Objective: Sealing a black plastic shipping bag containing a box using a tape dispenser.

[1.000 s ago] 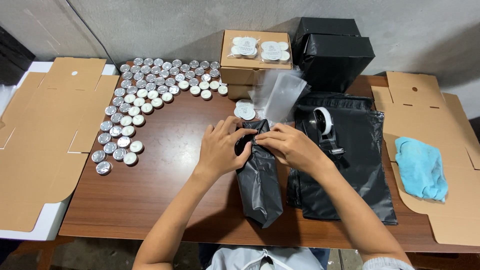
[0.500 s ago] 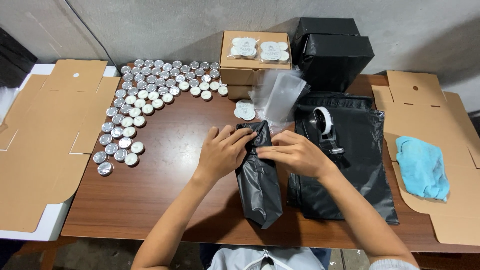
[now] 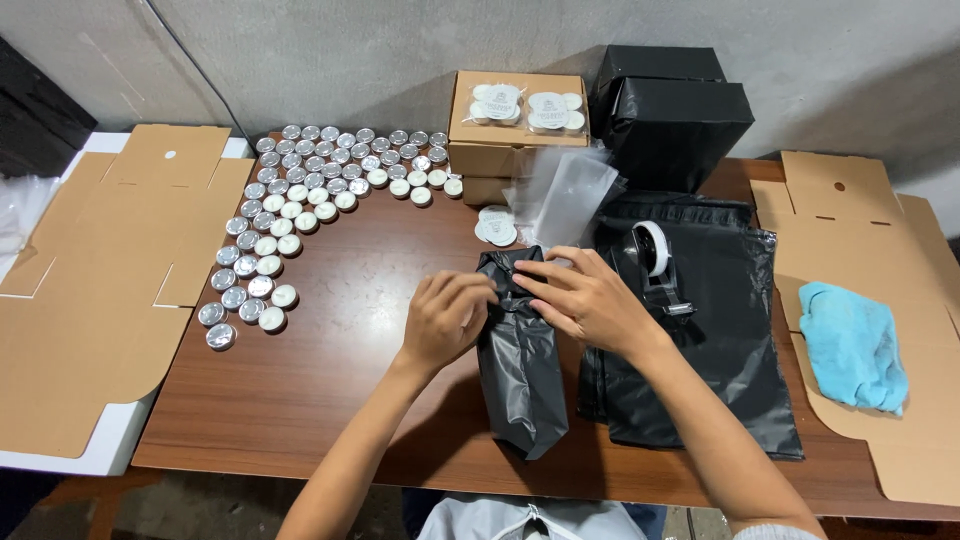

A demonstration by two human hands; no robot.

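Hands are pinching one soft black plastic bag [image 3: 520,365].
Left hand [image 3: 447,318] and right hand [image 3: 590,300] are gripping its top; bare brown wooden table [image 3: 330,400] is lying open beside.

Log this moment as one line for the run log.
left hand: grips black bag top | right hand: grips same | bag: lying on table

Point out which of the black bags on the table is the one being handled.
The small filled black pouch lying between both hands; the left hand and right hand pinch its top. The other black bags lie flat under the tape dispenser.
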